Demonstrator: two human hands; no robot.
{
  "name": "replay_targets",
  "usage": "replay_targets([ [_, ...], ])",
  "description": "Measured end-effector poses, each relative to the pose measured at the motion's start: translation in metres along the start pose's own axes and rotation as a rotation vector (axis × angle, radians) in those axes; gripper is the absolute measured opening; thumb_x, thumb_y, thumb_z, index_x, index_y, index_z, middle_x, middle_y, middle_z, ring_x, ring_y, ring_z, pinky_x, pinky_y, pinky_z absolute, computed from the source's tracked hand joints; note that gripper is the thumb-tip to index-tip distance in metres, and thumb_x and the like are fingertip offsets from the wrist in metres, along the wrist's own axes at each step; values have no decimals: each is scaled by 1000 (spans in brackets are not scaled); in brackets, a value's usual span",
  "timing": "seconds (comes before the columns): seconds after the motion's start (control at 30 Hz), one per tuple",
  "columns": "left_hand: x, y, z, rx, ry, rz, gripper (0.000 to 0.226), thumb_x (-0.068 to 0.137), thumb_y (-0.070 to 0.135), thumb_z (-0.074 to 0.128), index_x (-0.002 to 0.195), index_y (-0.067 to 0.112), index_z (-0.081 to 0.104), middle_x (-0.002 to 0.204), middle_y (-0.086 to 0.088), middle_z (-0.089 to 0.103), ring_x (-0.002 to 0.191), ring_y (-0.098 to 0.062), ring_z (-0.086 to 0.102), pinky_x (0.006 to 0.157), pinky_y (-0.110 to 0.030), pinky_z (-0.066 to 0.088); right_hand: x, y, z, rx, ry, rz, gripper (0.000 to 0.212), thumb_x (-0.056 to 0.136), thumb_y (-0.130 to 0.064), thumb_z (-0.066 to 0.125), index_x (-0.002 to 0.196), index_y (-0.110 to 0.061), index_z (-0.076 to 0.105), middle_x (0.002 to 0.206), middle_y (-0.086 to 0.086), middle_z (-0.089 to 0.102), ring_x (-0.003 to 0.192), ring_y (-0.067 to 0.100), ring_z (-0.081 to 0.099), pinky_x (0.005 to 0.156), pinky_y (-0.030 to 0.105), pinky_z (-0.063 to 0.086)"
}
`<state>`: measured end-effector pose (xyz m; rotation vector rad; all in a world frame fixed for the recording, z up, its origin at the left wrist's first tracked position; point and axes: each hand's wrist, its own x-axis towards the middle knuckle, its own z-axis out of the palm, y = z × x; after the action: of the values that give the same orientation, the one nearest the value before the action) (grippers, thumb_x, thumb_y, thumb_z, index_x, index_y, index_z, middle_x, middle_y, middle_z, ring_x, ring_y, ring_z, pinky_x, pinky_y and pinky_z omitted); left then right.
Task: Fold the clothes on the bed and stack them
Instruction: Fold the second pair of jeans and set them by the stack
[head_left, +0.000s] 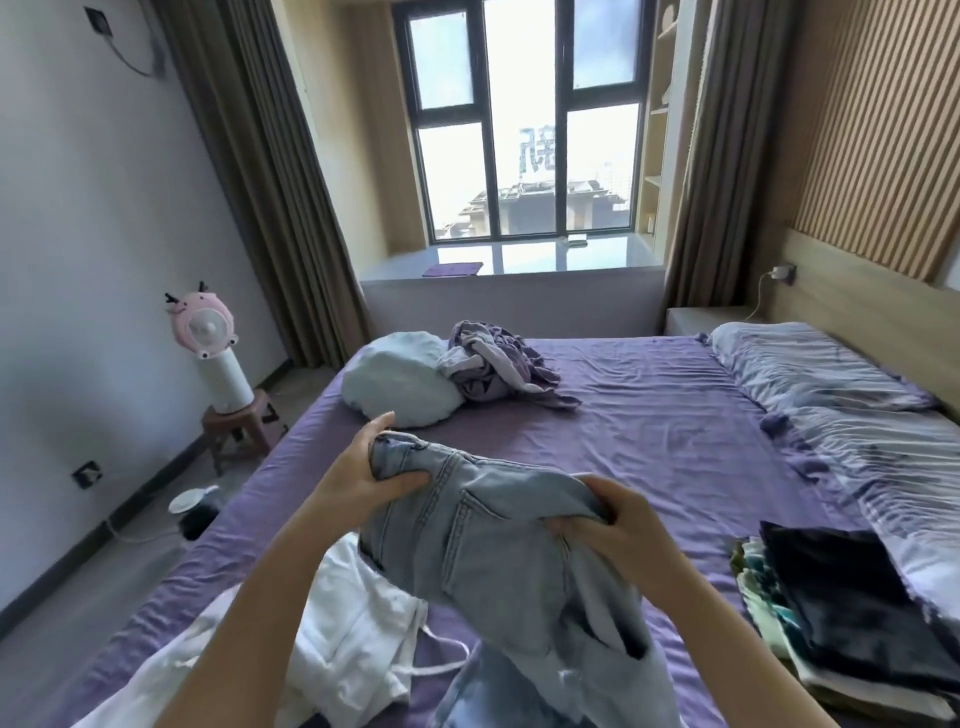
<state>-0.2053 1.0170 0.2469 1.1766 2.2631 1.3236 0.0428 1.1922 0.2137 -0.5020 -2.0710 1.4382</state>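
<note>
Nearest, both hands — left hand (363, 467) and right hand (618, 525) — clutch the waistband of pale-blue denim jeans (493, 545), held above the purple-sheeted bed (649, 415), unfolded. A white drawstring garment (337, 649) lies near-left unfolded; a folded stack topped with dark fabric (841, 597) sits near-right — partly done. Far off, a crumpled lilac garment (498, 364) waits.

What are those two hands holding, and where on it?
Both hold the light blue jeans at the waistband: left hand at one end, right hand at the other.

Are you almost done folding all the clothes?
Partly. A folded stack already sits on the bed's right side. Both hands, left and right, grip the jeans now. The white garment and the crumpled purple clothes still wait.
</note>
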Motion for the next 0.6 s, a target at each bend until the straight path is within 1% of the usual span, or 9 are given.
replay_targets([
  [0.07,-12,-5,8,90,-2,16,101,69,37,84,149,32,22,133,16,42,127,-5,39,103,-16,31,-1,-5,8,4,-45,-16,28,73,-17,80,92,-36,70,88,-16,71,82,4,63,71,21,50],
  [0.17,-25,18,28,179,-211,282,80,71,59,71,139,54,29,143,37,29,141,7,13,116,-27,8,-5,-10,22,-16,-125,-34,31,71,-13,81,90,-34,69,78,-16,68,73,-2,58,67,17,47],
  [0.23,-26,32,49,239,-413,356,63,74,59,70,130,49,46,135,34,44,140,6,18,116,-22,1,-6,-13,26,-53,-173,-39,29,71,-13,81,92,-29,69,77,-16,67,70,-5,56,66,14,44],
  [0.27,-25,37,59,253,-489,330,57,72,59,72,125,43,53,128,27,53,136,3,30,115,-22,8,-7,-13,26,-79,-182,-36,28,71,-13,80,91,-29,69,76,-15,66,68,-6,55,63,12,43],
  [0.3,-25,39,66,245,-536,279,56,69,59,74,118,37,59,116,19,60,122,0,44,110,-23,23,-7,-11,24,-110,-182,-31,26,71,-14,79,88,-30,68,73,-15,64,65,-6,53,61,11,41],
  [0.33,-24,41,72,224,-557,225,56,65,61,76,109,28,62,102,11,63,102,-2,52,96,-25,38,-8,-9,22,-139,-174,-26,24,71,-15,79,83,-32,66,70,-15,62,63,-6,51,59,12,40],
  [0.4,-25,40,82,209,-539,179,55,59,62,77,88,18,59,78,6,55,72,-6,48,68,-29,42,-10,2,17,-172,-154,-9,26,70,-18,79,80,-36,62,70,-15,60,64,-5,52,59,11,39],
  [0.5,-29,36,92,344,-460,228,56,59,63,79,77,18,52,71,7,54,63,-8,46,60,-30,40,-15,26,12,-143,-167,21,28,72,-22,77,88,-38,61,81,-16,64,75,-3,56,66,11,42],
  [0.6,-33,42,89,716,-395,353,56,63,71,70,80,24,45,75,10,56,69,-13,50,59,-33,38,-23,57,10,-90,-185,97,26,75,-21,76,85,-41,63,83,-20,66,76,-3,56,69,11,43],
])
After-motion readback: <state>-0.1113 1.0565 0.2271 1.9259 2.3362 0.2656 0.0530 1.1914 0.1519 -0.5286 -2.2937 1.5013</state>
